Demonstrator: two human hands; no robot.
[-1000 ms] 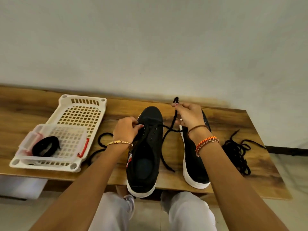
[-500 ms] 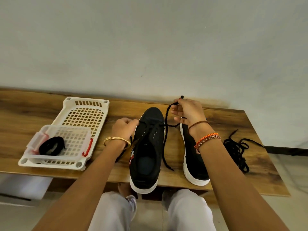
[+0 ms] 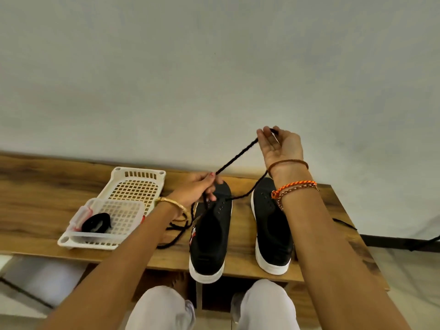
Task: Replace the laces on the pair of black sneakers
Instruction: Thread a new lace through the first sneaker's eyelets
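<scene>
Pale wall fills the far half of the view, and below it a wooden bench (image 3: pixel 59 186) runs left to right. Two black sneakers stand side by side at its near edge, long axes running near to far, toes toward the wall, white heels hanging slightly over the edge. The left sneaker (image 3: pixel 210 232) carries a black lace (image 3: pixel 234 160) through its far eyelets; the right sneaker (image 3: pixel 271 225) shows bare eyelets, its far right side hidden by the forearm. The left hand (image 3: pixel 197 189) pinches the lace between curled fingertips just above the left sneaker's toe. From there the lace rises taut, up and right, to the raised right hand (image 3: pixel 281 145), palm facing the camera, fingers loosely bent, pinching the lace's end at the fingertips. A second strand drops from that hand to the eyelets. Left of the sneakers sits a white basket (image 3: pixel 138 184) holding a dark coil, blurred. More lace trails on the bench under the left wrist. Another dark lace (image 3: pixel 345 223) shows at the right, mostly hidden.
</scene>
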